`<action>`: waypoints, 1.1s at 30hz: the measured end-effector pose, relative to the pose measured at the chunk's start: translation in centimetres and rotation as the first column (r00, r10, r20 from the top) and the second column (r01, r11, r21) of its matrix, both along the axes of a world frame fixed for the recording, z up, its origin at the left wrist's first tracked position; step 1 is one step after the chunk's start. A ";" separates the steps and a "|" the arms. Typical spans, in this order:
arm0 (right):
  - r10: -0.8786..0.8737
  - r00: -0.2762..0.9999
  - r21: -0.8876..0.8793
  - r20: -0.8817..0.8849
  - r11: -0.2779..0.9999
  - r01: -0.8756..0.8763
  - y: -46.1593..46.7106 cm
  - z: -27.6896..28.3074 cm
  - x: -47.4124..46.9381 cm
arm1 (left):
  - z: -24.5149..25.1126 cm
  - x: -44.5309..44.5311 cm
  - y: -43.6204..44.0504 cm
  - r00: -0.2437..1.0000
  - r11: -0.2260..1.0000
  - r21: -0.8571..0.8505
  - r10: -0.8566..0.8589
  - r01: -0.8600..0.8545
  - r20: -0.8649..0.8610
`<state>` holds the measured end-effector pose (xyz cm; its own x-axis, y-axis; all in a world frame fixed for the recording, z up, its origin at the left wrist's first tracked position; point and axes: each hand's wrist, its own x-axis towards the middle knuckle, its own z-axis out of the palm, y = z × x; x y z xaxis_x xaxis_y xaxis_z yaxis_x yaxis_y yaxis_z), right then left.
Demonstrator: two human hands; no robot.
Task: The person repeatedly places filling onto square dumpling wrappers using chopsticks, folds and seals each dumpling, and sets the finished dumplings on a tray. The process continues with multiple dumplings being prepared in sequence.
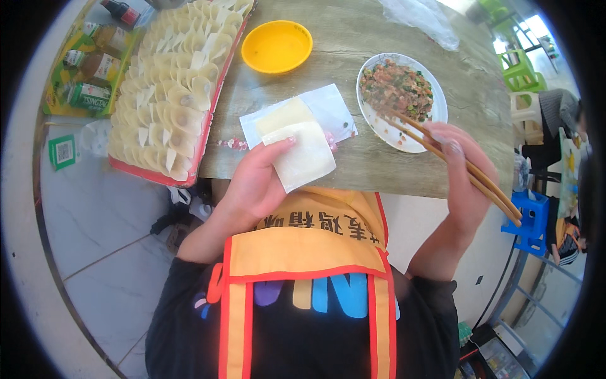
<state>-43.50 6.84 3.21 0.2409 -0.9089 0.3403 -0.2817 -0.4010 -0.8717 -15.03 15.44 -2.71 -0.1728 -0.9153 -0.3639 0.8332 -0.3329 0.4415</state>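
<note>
My left hand (260,177) holds a square dough wrapper (303,154), its thumb lying on top. Behind that wrapper, a stack of more wrappers (284,116) rests on a white sheet of paper (331,106) on the wooden table. In my right hand (459,156) is a pair of wooden chopsticks (473,173), their tips at the near left part of the minced meat filling (397,90). The filling, with green bits in it, lies on a white oval plate (440,109). At the left, a red-rimmed tray (201,151) is packed with rows of folded dumplings (165,94).
A yellow bowl (277,47) stands beyond the wrappers. A clear plastic bag (423,19) lies at the far right of the table (331,61). Bottles and a can (90,97) are left of the tray. A blue stool (530,220) and seated people are at the right.
</note>
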 end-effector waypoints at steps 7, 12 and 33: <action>-0.128 0.972 0.157 0.200 0.983 0.097 3.3 -3.5 -0.1 | 0.4 -1.2 0.1 0.996 0.999 0.010 -0.038 0.038 0.078; -0.105 0.976 0.175 0.188 0.982 0.072 3.2 -5.9 0.0 | 0.4 -0.9 0.4 0.996 0.999 0.019 -0.046 0.045 0.076; -0.164 0.960 0.182 0.225 0.976 0.124 3.7 -6.7 -1.5 | 0.0 -0.4 0.1 0.997 1.000 -0.003 -0.029 0.029 0.075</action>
<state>-45.04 10.55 -3.47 0.0342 -0.9761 0.2148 -0.1026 -0.2172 -0.9707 -15.46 15.56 -2.74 -0.1719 -0.9119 -0.3728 0.7876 -0.3545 0.5040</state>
